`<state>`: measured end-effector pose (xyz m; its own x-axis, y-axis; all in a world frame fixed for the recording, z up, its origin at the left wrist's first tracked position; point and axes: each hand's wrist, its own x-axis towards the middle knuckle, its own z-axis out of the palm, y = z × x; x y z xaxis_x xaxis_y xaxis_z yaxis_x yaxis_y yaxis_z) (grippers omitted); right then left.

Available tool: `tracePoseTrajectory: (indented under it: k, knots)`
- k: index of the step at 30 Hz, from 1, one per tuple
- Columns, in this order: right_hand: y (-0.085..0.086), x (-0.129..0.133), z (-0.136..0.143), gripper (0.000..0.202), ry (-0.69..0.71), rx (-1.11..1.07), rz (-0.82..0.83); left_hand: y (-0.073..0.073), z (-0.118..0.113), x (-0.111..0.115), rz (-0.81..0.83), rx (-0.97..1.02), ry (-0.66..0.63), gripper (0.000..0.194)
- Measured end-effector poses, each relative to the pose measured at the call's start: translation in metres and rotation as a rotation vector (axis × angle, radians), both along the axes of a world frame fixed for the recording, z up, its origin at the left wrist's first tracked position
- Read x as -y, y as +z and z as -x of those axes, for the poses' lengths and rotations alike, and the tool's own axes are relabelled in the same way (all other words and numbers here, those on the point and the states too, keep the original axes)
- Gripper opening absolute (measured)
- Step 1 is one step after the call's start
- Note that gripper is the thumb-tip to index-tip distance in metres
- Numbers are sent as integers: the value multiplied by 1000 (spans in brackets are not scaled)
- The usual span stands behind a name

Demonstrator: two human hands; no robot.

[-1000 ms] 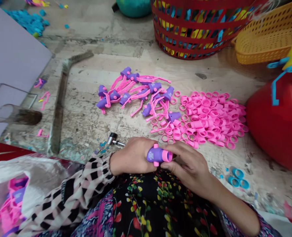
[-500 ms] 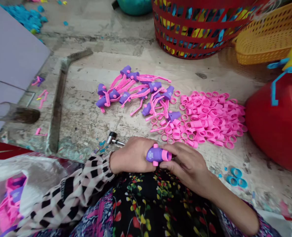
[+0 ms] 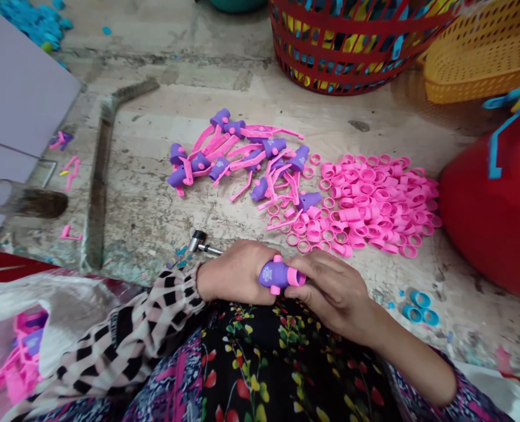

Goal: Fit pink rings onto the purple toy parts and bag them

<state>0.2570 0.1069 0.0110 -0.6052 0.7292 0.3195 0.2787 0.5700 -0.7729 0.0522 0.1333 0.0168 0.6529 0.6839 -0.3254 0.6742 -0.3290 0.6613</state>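
Near my lap, my left hand (image 3: 241,273) is closed around a purple plastic part (image 3: 274,275) with pink knobs on its sides. A pink ring (image 3: 295,276) sits at the right end of that part. The thumb and fingers of my right hand (image 3: 334,293) pinch the ring. Beyond my hands lies a pile of purple parts with pink arms (image 3: 220,167). To its right is a large heap of pink rings (image 3: 374,199). A small hammer (image 3: 198,241) rests just past my left hand, its handle partly hidden.
An angled metal bar (image 3: 98,181) and a tipped glass (image 3: 22,199) are at the left. Farther back stand a red basket (image 3: 360,53) and a yellow basket (image 3: 462,76). A red container (image 3: 492,205) is at the right, with several blue rings (image 3: 420,308) nearer me.
The view has shifted slightly, so the surroundings appear a little higher. Both hands keep their hold on the purple part and its ring, nearly unmoved.
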Motion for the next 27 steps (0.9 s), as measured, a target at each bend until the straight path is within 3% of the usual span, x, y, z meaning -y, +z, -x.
tracePoseTrajectory:
  k: [8,27]
  knots:
    - [0,-1,-3,28,29,-5,27,-6,0,2,31,32,-14,19]
    - [0,2,4,38,-161,-104,5,-7,-2,7,-13,66,97,25]
